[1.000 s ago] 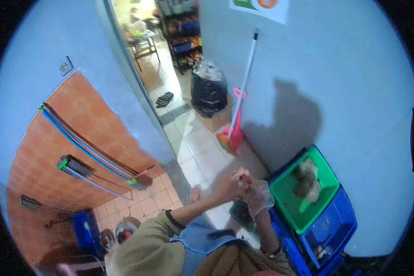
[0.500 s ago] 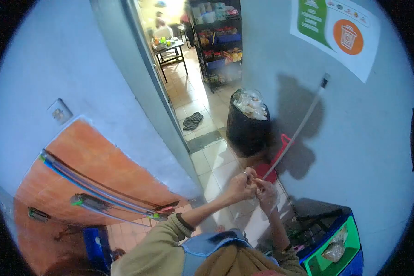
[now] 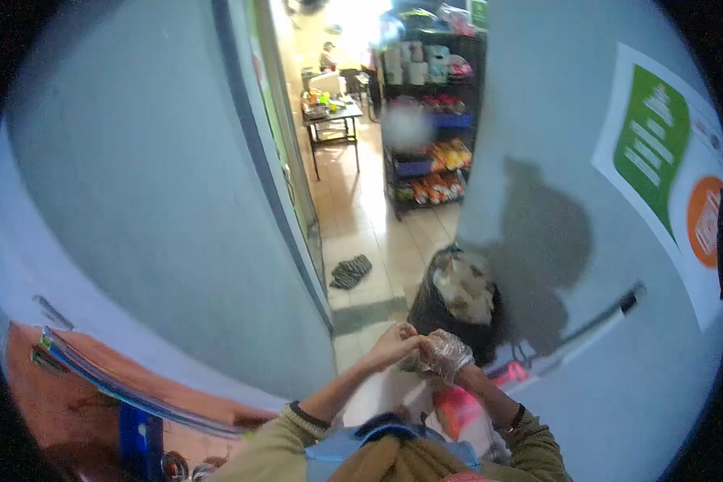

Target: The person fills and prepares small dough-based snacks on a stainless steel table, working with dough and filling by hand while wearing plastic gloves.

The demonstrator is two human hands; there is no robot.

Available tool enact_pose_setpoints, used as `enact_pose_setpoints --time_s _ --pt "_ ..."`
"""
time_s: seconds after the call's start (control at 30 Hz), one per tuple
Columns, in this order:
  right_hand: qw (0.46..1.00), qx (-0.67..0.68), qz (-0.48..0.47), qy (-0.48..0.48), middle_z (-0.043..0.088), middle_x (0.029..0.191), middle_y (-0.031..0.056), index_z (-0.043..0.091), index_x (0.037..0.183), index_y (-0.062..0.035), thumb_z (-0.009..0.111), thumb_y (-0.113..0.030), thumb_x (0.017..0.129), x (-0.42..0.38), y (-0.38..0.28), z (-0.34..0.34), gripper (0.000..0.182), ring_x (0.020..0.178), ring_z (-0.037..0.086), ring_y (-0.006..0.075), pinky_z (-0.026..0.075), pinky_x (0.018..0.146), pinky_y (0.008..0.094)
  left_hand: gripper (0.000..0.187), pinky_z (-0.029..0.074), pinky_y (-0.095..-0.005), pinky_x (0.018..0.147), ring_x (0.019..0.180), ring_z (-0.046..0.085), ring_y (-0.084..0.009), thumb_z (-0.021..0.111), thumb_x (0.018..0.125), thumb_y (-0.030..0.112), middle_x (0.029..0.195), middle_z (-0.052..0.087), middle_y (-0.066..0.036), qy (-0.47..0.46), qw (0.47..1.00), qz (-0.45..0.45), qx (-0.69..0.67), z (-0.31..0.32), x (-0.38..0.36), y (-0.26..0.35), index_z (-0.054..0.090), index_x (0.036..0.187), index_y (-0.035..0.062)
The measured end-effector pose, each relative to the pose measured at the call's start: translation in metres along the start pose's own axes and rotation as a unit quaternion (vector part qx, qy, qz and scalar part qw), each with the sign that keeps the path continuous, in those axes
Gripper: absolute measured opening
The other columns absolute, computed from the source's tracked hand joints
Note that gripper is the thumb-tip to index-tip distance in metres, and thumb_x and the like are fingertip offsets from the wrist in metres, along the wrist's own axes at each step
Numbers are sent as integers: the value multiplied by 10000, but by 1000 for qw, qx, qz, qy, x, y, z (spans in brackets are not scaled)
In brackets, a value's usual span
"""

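Your left hand pinches the clear plastic glove worn on your right hand at the fingertips, a closed grip, while the right hand's own grip is curled loosely, holding nothing you can make out. Both hands meet in front of your chest, just before the black bin stuffed with waste, beside the grey wall.

A small shop's back corridor: beyond the full black rubbish bag, dark metal shelves of coloured snack packets line the tiled floor.
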State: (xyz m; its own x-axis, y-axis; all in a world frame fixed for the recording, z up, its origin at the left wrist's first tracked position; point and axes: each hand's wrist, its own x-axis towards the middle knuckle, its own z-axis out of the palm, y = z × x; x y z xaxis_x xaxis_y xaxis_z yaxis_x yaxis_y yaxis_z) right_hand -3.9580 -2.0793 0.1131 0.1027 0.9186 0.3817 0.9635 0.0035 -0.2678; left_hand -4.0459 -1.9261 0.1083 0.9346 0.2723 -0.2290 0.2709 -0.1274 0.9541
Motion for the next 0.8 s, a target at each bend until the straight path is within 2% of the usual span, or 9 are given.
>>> enact_pose_setpoints --time_s 0.1,0.17,0.27,0.4,0.5,0.53,0.63,0.77,0.8 --pt "994 -8 -72 84 564 734 87 535 965 -80 629 -91 702 54 59 17 279 710 563 296 451 654 394 263 465 -275 693 750 564 -153 551 816 179 833 573 -102 96 995 -5 9 -22 50 -10 488 996 -2" --pt "994 12 -88 57 569 743 82 528 963 -71 648 -114 711 88 95 28 283 692 567 289 447 635 385 282 474 -306 719 792 581 -191 531 806 155 871 585 -128 188 976 18 110 -37 66 16 474 1033 -2" --pt "993 -3 -90 70 575 755 85 518 953 -83 666 -154 718 131 136 35 286 700 570 294 450 628 397 343 498 -367 746 870 627 -292 579 764 183 926 623 -211 216 974 19 69 -61 107 40 479 1038 2" --pt "996 17 -40 80 608 779 139 544 960 -48 603 -136 747 181 183 32 238 752 587 308 457 704 416 328 493 -346 748 846 625 -249 568 789 140 908 628 -182 175 984 36 20 -100 189 32 464 1071 9" --pt "986 83 137 43 631 798 131 597 915 -56 607 -173 755 223 228 47 199 740 603 304 472 681 415 338 484 -319 744 829 612 -207 589 813 155 877 627 -162 98 992 70 -40 -132 268 9 459 1091 14" --pt "961 178 177 117 648 830 130 629 895 -68 610 -210 769 229 240 48 191 742 616 303 488 652 406 365 472 -294 740 826 598 -186 616 823 183 869 623 -159 71 994 44 -68 -142 283 21 458 1094 -5" --pt "937 202 254 127 642 817 136 625 912 -61 612 -200 781 263 287 66 192 724 614 308 492 631 393 333 430 -234 633 739 539 -99 626 845 217 809 594 -68 25 995 34 -90 -175 361 12 470 1057 14" --pt "978 77 73 180 591 717 148 585 1021 -86 624 -114 777 317 357 87 249 674 593 298 463 589 384 352 429 -257 578 687 539 -119 632 804 242 760 579 -74 -9 1000 4 8 -227 436 27 475 1014 7" --pt "990 45 57 124 564 671 145 556 992 -83 610 -91 777 339 359 71 221 643 564 324 438 559 418 351 423 -257 559 670 531 -116 635 792 234 740 574 -67 -8 1000 -6 29 -240 449 40 474 1005 8"
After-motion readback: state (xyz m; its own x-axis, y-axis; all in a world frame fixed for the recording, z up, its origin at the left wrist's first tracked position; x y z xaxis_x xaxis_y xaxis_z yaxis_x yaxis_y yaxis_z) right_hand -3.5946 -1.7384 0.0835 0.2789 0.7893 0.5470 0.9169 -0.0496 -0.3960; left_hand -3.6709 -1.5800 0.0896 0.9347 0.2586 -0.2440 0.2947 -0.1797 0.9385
